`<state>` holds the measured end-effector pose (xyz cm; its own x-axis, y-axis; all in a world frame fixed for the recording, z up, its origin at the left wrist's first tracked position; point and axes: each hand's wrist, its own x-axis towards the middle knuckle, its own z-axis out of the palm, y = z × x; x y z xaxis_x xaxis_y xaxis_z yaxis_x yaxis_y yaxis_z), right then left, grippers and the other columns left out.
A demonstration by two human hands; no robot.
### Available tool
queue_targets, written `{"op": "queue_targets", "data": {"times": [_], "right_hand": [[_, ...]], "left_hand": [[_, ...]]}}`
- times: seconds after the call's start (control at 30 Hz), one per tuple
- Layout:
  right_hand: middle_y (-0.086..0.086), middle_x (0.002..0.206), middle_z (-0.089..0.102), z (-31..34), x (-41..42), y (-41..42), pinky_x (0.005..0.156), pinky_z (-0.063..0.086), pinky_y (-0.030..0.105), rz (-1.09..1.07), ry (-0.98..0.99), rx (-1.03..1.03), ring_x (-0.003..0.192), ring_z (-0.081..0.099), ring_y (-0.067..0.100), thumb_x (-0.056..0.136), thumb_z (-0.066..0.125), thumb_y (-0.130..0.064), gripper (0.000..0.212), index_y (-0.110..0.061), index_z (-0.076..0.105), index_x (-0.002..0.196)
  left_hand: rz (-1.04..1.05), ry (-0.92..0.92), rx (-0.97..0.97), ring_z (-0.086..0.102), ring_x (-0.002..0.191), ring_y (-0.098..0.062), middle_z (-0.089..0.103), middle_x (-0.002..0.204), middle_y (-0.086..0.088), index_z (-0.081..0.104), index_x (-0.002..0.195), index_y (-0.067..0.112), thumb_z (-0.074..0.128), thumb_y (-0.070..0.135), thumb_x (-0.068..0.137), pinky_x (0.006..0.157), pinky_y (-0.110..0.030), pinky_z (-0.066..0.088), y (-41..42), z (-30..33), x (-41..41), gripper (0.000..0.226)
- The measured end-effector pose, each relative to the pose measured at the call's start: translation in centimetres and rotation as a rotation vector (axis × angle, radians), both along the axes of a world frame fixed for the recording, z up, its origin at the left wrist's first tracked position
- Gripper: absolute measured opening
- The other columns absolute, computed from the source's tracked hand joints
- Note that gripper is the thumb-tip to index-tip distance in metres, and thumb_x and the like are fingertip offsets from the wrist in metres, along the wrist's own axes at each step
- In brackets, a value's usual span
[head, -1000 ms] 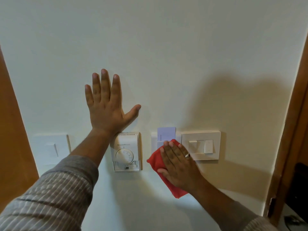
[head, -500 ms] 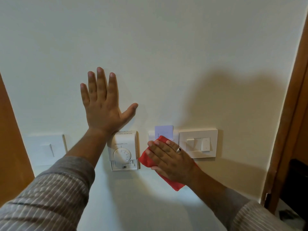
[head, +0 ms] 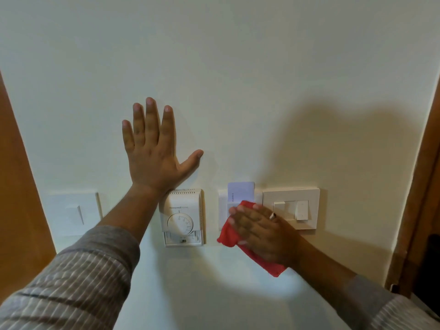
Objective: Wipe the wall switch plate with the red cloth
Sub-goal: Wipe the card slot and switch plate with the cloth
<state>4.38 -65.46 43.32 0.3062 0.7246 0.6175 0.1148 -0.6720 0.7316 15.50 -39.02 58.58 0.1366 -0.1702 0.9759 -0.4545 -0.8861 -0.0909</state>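
The left hand [head: 154, 156] lay flat on the cream wall [head: 238, 79], fingers straight and spread, thumb splayed toward three o'clock, holding nothing; its wrist crossed the top left corner of a white Honeywell thermostat [head: 182, 217] with a round dial. At three o'clock from the thermostat, the right hand [head: 259, 232] pressed the red cloth [head: 229, 234] flat against the wall — fingers extended and close together, blurred, a ring [head: 272, 215] on one of them. The cloth covered the lower part of a white key-card holder [head: 223, 206], from whose top slot a pale card [head: 241, 192] stood up, and a red corner trailed out below the palm toward five o'clock. The wall switch plate [head: 291, 198] sat just beside the holder at three o'clock, its lower left corner hidden by the hand, one rocker [head: 302, 210] raised. Another plain switch plate [head: 71, 214] hung well apart at nine o'clock from the thermostat, near a wooden door frame [head: 14, 163] — striped grey sleeves [head: 71, 282] covered both forearms.
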Motion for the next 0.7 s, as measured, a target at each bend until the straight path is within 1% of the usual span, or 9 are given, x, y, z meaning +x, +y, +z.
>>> {"op": "queue_targets", "data": {"times": [0.03,0.1,0.17,0.27,0.33,0.43,0.53,0.63,0.7], "right_hand": [[0.014,0.164,0.021,0.3,0.0,0.2,0.127,0.012,0.046,-0.01,-0.034,0.051,0.154,0.019,0.031,0.104,0.05,-0.042,0.071,-0.006,0.022,0.158],[0.016,0.167,0.012,0.3,0.6,1.6,0.127,0.009,0.047,-0.069,-0.075,0.122,0.155,0.014,0.033,0.105,0.042,-0.048,0.074,-0.005,0.018,0.159],[0.017,0.168,0.008,-0.3,1.1,2.8,0.127,0.006,0.048,-0.117,-0.071,0.11,0.155,0.011,0.035,0.106,0.038,-0.048,0.072,-0.004,0.017,0.159],[0.016,0.165,0.017,-0.4,0.8,1.6,0.127,0.01,0.048,-0.075,0.014,-0.053,0.154,0.016,0.035,0.107,0.045,-0.04,0.065,-0.006,0.023,0.158],[0.014,0.164,0.022,-0.1,0.2,-0.2,0.127,0.013,0.046,-0.022,0.066,-0.111,0.154,0.019,0.032,0.106,0.05,-0.035,0.062,-0.007,0.028,0.157],[0.013,0.167,0.016,0.3,-0.1,-1.4,0.127,0.012,0.045,-0.003,0.046,-0.084,0.154,0.019,0.031,0.105,0.053,-0.036,0.066,-0.007,0.025,0.158],[0.014,0.168,0.01,0.5,0.4,0.2,0.127,0.01,0.046,-0.012,0.028,-0.032,0.155,0.017,0.032,0.105,0.049,-0.038,0.068,-0.007,0.02,0.158],[0.015,0.167,0.007,0.2,1.3,2.5,0.127,0.007,0.047,-0.088,0.01,0.015,0.155,0.014,0.034,0.106,0.044,-0.043,0.07,-0.005,0.016,0.159],[0.015,0.167,0.005,-0.2,1.3,2.9,0.127,0.006,0.047,-0.125,0.024,-0.003,0.155,0.009,0.034,0.107,0.042,-0.042,0.069,-0.006,0.017,0.159]], "left_hand": [[0.003,-0.003,-0.006,0.011,0.156,-0.047,0.013,0.169,-0.026,0.016,0.162,0.009,0.037,0.08,0.089,0.124,-0.063,0.008,-0.1,0.0,0.1,0.104],[0.008,-0.003,-0.01,0.011,0.156,-0.047,0.014,0.169,-0.025,0.016,0.162,0.01,0.038,0.08,0.089,0.124,-0.063,0.008,-0.2,0.0,0.1,0.103],[0.009,-0.002,-0.008,0.011,0.156,-0.047,0.014,0.169,-0.025,0.016,0.162,0.01,0.037,0.08,0.089,0.124,-0.062,0.007,-0.1,-0.1,0.1,0.103],[0.003,-0.006,-0.006,0.011,0.156,-0.046,0.014,0.169,-0.025,0.016,0.162,0.01,0.037,0.08,0.089,0.125,-0.062,0.007,-0.1,0.0,0.0,0.103],[0.001,-0.002,-0.004,0.011,0.156,-0.047,0.013,0.169,-0.025,0.016,0.162,0.01,0.037,0.08,0.09,0.124,-0.061,0.006,0.0,0.0,0.0,0.103],[0.005,-0.012,-0.015,0.013,0.155,-0.048,0.015,0.168,-0.027,0.018,0.161,0.009,0.038,0.08,0.089,0.124,-0.063,0.008,-0.2,0.0,0.0,0.103],[0.011,-0.02,-0.014,0.014,0.155,-0.048,0.017,0.168,-0.027,0.019,0.161,0.009,0.039,0.08,0.089,0.124,-0.063,0.008,-0.3,0.0,0.0,0.103],[0.009,-0.016,-0.019,0.014,0.155,-0.048,0.016,0.168,-0.027,0.019,0.161,0.009,0.039,0.08,0.089,0.124,-0.063,0.008,-0.3,0.0,0.0,0.103],[0.008,-0.018,-0.018,0.014,0.155,-0.048,0.016,0.168,-0.026,0.018,0.161,0.009,0.039,0.08,0.089,0.124,-0.063,0.008,-0.2,-0.1,0.1,0.103]]}}
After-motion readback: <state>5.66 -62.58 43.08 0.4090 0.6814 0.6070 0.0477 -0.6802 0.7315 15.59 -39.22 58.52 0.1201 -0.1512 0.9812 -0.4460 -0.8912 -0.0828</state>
